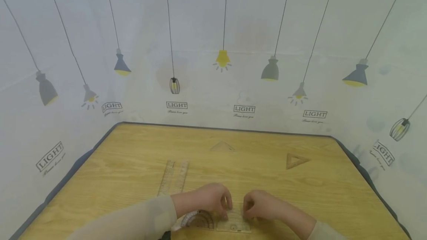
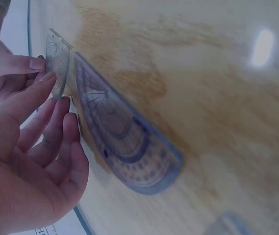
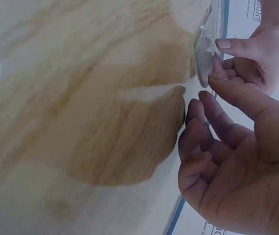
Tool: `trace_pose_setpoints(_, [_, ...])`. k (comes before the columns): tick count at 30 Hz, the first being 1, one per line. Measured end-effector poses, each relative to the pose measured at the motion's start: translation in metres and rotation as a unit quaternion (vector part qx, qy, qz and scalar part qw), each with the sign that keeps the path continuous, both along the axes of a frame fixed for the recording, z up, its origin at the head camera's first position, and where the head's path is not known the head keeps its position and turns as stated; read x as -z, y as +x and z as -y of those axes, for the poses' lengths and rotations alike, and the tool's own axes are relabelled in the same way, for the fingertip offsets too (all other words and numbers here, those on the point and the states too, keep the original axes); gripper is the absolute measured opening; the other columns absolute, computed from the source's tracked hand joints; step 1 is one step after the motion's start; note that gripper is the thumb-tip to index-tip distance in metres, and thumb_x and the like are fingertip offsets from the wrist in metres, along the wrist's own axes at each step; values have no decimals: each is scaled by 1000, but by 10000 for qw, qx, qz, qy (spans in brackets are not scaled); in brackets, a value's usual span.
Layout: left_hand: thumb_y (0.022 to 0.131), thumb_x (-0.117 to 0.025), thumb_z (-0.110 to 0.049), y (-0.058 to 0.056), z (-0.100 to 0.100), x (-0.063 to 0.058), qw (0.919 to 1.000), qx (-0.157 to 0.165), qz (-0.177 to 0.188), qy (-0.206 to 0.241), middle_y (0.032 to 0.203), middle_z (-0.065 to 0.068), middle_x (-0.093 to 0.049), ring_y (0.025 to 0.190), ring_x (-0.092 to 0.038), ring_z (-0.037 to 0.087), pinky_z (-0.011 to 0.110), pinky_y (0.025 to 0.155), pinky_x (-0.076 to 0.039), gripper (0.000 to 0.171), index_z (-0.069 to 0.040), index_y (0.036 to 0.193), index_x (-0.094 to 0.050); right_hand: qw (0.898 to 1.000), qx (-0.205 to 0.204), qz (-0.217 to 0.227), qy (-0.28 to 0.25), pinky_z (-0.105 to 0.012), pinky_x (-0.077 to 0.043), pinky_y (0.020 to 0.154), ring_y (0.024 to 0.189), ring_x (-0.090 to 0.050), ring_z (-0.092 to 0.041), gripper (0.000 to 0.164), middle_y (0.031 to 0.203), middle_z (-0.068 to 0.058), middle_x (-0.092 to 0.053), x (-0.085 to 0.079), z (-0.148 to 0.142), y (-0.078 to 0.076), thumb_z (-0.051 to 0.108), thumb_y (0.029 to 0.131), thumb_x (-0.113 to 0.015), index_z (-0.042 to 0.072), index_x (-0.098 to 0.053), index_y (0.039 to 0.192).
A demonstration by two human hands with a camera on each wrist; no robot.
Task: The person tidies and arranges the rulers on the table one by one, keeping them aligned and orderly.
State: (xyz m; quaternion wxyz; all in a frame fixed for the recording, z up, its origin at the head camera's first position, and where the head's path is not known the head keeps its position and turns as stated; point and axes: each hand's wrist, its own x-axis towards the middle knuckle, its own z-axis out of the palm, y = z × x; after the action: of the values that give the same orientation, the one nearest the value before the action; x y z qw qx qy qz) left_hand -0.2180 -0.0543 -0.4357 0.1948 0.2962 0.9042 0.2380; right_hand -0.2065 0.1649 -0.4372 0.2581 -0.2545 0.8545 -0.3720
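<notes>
Between both hands, the small clear ruler (image 1: 234, 220) lies crosswise, left hand (image 1: 210, 199) & right hand (image 1: 261, 205) pinching opposite ends, equally near.

A wooden table (image 1: 133, 158) with pale yellow grain and a dark rim fills the lower half of the head view; its rounded far corners meet the backdrop. A white printed backdrop (image 1: 213, 29) stands on three sides, bearing drawn pendant lamps on long thin cords: grey shades, wire cages and one yellow bulb (image 1: 222, 59). Boxed "LIGHT" labels (image 1: 244, 109) run in a row below them. In the left wrist view, a bright reflection (image 2: 263, 46) lies on the glossy tabletop.
</notes>
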Motion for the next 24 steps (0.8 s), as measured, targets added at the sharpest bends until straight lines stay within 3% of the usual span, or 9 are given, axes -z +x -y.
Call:
trace_pose_setpoints(7, [71,-88,-17,-6,4,-5,9994,-113,116,291,72,-13,-63,65,-58,2,19,65,-49,27,-17,92,-71,9995,143,-263,-129,-30,-49,57,65,-57,-18,6,77,1,-63,-7,-3,-6,11,85,-71,9,-66,84])
trace_pose_setpoints(17, [79,-83,-16,-30,21,-4,9921,65,470,1164,78,-11,-65,68,-62,5,22,64,-52,28,-15,103,-70,9934,494,-824,-621,-33,-51,66,79,-59,-18,22,88,0,-62,-5,-1,-35,17,88,-72,3,-67,104])
trace_pose_setpoints(24, [80,-81,-16,-51,35,-12,9880,-440,-113,1474,79,-10,-66,74,-62,6,26,68,-52,26,-13,103,-69,9865,623,-1365,-655,-29,-50,66,80,-58,-17,25,87,3,-62,-4,3,-59,15,87,-74,3,-69,108])
